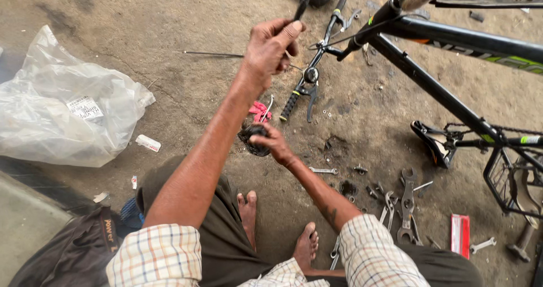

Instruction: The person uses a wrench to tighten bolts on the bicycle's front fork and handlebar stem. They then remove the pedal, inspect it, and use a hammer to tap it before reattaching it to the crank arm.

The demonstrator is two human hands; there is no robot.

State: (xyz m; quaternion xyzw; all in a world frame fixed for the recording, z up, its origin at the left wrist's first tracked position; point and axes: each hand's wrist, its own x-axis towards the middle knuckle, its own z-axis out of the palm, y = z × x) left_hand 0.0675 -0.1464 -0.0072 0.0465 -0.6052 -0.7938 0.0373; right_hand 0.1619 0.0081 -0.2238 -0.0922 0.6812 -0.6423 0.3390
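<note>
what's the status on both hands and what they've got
Left hand raised, pinching a thin spoke. Right hand low, gripping a small dark round part. Wrenches and handlebar lie on the ground nearby, none between the hands.

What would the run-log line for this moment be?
left hand: raised, pinching thin spoke | right hand: on dark round part | wrenches on floor | bike frame right

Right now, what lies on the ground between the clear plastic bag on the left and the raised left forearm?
In the head view, a small white rectangular packet lies on the concrete between the clear crumpled plastic bag and the left forearm; otherwise that stretch is bare.
</note>
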